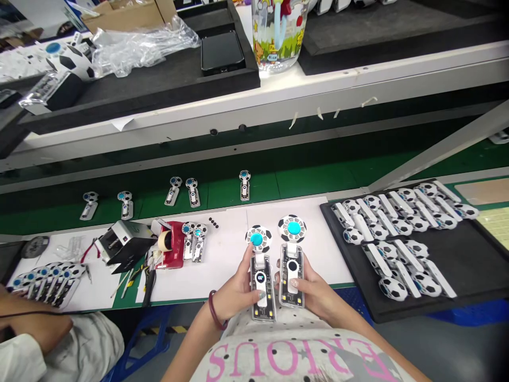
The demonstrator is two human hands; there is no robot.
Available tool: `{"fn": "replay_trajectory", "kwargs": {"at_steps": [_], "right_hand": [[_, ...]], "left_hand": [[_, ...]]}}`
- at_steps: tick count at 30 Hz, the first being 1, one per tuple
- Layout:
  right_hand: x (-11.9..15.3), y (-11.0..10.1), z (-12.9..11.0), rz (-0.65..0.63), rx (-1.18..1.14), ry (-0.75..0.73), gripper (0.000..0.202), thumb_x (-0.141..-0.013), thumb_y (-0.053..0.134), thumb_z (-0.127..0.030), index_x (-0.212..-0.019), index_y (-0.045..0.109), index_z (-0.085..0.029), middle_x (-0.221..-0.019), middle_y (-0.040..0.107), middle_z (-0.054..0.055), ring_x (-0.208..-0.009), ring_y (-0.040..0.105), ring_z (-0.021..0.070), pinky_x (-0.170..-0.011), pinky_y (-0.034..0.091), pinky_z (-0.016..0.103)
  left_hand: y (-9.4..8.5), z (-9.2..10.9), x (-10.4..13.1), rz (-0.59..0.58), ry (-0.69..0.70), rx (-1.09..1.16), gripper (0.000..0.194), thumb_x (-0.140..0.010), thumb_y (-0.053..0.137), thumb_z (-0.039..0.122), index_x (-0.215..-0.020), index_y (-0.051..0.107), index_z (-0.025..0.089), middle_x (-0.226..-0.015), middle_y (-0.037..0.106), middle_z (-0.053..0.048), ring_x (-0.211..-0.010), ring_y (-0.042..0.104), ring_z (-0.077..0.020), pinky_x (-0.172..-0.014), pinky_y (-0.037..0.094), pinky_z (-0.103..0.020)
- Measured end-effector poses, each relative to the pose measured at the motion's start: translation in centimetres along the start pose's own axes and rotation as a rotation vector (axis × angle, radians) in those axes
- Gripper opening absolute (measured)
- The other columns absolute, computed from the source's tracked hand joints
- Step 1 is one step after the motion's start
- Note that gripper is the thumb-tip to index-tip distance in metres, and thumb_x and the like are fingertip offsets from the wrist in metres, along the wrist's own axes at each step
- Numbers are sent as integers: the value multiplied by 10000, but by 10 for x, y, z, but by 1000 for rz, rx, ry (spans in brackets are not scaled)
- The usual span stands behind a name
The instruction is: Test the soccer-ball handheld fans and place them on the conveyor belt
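Two handheld fans with football-patterned round heads, blue centres and clear bodies are held upright side by side over the table's front edge. My left hand [238, 292] is closed around the left fan [260, 276], thumb on its front below a round display that reads about 100. Wrapped round the right fan [291, 265] is my right hand [316, 292], its thumb on the white strip under a dark round display. The two fans stand slightly apart. Past my left hand, two similar fans [193, 241] lie on the white paper.
A black tray [473, 265] with several folded fans stands at the right. Left are a red tape dispenser [174, 244], a black-and-silver device [125, 244], hand tools and a co-worker's arm [32, 318]. Several fans line the green back strip [218, 188] under a shelf [338, 87].
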State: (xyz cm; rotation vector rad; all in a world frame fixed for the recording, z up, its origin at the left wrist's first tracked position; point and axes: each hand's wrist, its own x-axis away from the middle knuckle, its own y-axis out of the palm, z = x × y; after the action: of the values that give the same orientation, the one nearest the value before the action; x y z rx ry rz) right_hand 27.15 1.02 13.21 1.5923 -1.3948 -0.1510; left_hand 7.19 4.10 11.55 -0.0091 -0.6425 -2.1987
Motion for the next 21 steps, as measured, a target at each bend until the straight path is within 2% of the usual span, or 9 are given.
{"fn": "replay_trajectory", "kwargs": {"at_steps": [5,11,16,21], "right_hand": [[0,3,-2,16,13,-1,789,-612,751,-283,-1220,248,-318,-846,620,6,-731,623,192,-670,454,329],[-1,2,-1,29,6,-4,733,-616,747,-272,-1186,289,-307,-875,625,9,-741,622,184,-680,456,327],[-1,0,0,40,-22,3,665,-633,735,-241,-1150,320,-294,-900,611,5,-754,617,177,-686,461,328],[-1,-4,2,47,-46,-10,648,-649,738,-259,-1147,328,-319,-892,619,2,-782,620,188,-707,471,358]], "left_hand": [[0,2,0,-4,-15,-13,999,-763,658,296,-1403,-108,345,-1530,24,-43,-1384,95,-282,-1104,158,-456],[-2,2,0,19,-7,-66,988,-755,663,302,-1415,-72,330,-1531,21,-23,-1388,30,-286,-1114,124,-460],[-1,5,-1,10,-21,-39,1003,-749,668,331,-1415,-82,334,-1530,33,-56,-1378,115,-301,-1106,149,-456],[-1,6,-1,-9,9,-19,1014,-748,671,308,-1419,-89,329,-1507,148,-108,-1360,192,-297,-1091,184,-471]]}}
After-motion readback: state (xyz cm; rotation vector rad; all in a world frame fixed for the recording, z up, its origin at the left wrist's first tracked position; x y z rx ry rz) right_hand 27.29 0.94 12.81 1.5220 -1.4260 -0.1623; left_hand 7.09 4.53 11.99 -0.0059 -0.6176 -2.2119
